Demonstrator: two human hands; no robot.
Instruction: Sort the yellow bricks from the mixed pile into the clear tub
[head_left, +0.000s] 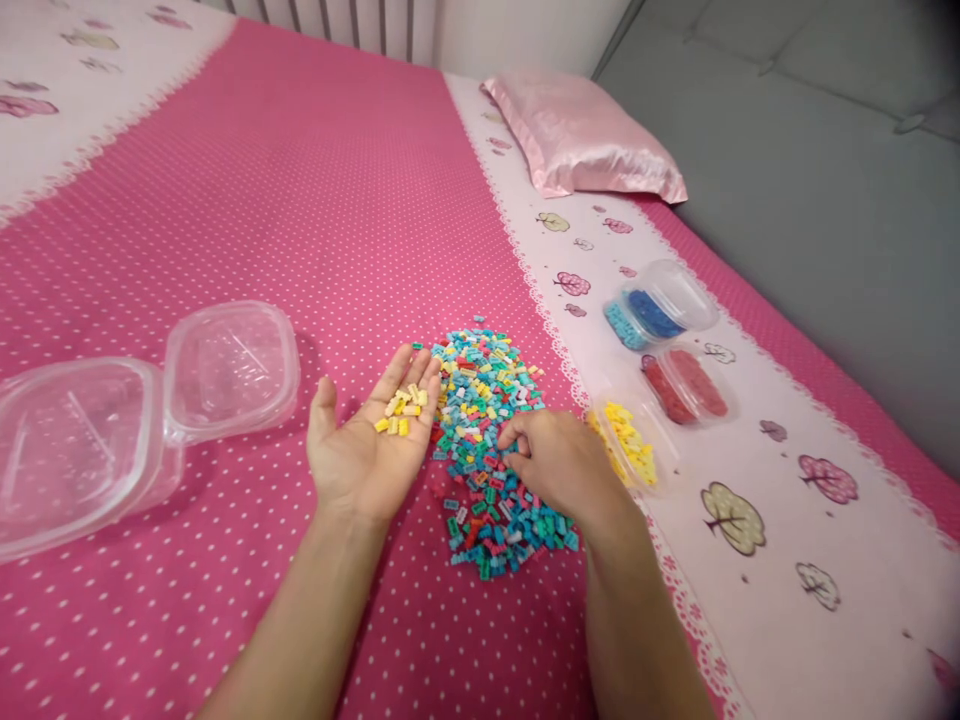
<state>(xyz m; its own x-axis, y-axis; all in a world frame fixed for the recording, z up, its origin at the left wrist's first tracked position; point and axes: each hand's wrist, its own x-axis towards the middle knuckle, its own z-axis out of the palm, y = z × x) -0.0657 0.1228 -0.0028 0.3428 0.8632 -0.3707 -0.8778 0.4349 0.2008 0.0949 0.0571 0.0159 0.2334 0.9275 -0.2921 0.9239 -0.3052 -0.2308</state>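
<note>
My left hand [371, 450] is palm up with its fingers stretched out, holding several small yellow toy bricks [403, 408] on the palm and fingers. To its right lies a loose pile of mixed toy bricks [480, 420] in blue, green, yellow, red and white. Over the right side of this pile is my right hand [562, 465], its fingers curled and the thumb close to the index finger. What its fingertips hold, if anything, I cannot make out.
Right of the pile stand a clear container of yellow bricks [628, 445], a container of red bricks [684, 385] and one of blue bricks [652, 314]. On the left lies an open clear plastic box with its lid [232, 375]. A pink pillow [585, 135] rests farther back beside a grey panel [810, 180].
</note>
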